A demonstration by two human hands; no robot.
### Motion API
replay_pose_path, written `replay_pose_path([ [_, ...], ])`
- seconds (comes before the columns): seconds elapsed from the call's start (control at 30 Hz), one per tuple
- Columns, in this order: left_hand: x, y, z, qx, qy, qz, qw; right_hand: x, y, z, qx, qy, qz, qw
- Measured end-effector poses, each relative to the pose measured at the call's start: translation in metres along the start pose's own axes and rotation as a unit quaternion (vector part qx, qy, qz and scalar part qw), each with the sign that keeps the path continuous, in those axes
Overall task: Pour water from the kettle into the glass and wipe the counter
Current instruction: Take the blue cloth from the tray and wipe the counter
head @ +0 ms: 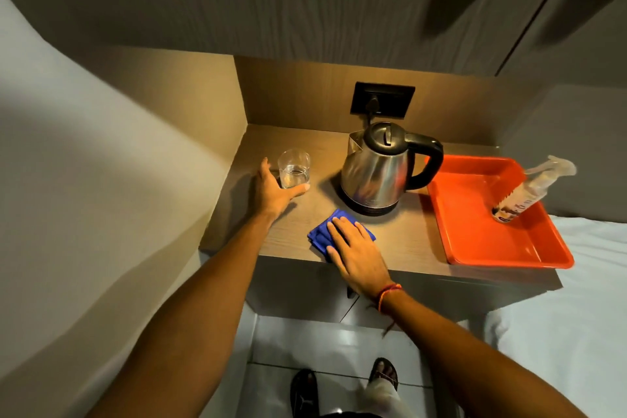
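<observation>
Inside left-hand [271,192] grip, water-holding glass [293,168]

Spray btl [529,192] in orange tray [475,241]

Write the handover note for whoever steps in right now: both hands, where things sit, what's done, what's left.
Left hand: wrapped around the glass, which stands on the counter with some water in it.
Right hand: flat on the blue cloth near the counter's front edge.
Kettle: upright on its base, lid shut, behind the cloth.
Red tray: at the right, with a spray bottle lying in it.
Done: pouring looks finished.
Left: wipe the counter; no spills visible from here.
</observation>
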State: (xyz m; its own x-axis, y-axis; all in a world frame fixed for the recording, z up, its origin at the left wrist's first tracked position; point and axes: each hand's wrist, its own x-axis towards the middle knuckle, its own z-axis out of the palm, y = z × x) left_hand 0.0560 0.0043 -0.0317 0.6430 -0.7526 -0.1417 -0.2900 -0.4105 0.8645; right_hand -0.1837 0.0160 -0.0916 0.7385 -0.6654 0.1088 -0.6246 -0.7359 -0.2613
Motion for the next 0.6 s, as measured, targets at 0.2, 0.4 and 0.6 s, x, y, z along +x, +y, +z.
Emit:
replay_pose_path([
  [0.2,0.014,0.010,0.025,-0.065,0.018,-0.002,0.998,0.025,0.005,0.015,-0.031,-0.047,-0.007,0.998],
  [0.4,0.024,0.006,0.019,-0.041,0.061,0.021,0.997,0.068,-0.006,0.022,-0.009,-0.055,0.034,0.998],
  [0.6,0.034,-0.004,-0.022,-0.007,0.119,0.051,0.992,0.128,-0.015,0.018,0.013,-0.073,0.054,0.996],
])
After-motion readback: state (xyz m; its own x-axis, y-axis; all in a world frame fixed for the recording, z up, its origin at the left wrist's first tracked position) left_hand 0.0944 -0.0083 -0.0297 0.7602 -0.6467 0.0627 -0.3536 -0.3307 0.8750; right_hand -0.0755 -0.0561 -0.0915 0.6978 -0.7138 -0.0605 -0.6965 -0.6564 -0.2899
